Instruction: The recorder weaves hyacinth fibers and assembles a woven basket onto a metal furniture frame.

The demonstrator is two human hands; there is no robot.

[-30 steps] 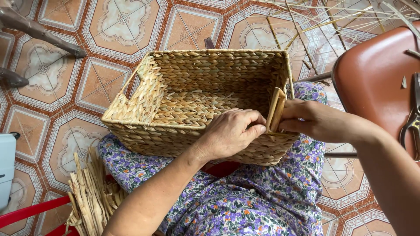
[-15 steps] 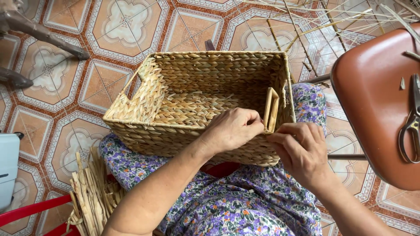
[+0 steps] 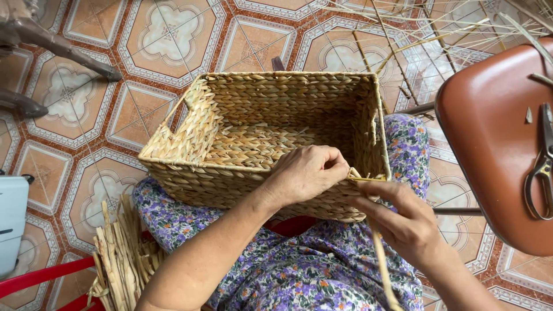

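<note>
Right hand [image 3: 406, 222] dropped below the woven basket [image 3: 259, 138] rim at centre-right, pinching the straw strand [image 3: 381, 259] taut; left hand [image 3: 308, 173] clenched, pinning rim.

Both hands [image 3: 308, 173] [image 3: 406, 222] pinch straw strand [image 3: 368, 179] at woven basket [image 3: 259, 135] rim.

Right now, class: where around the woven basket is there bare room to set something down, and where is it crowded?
Bare room: the tiled floor beyond the basket, and the brown seat left of the scissors. Crowded: the basket's near corner, where the left hand and right hand work a strand; the reed bundle below left; loose stalks top right.
</note>
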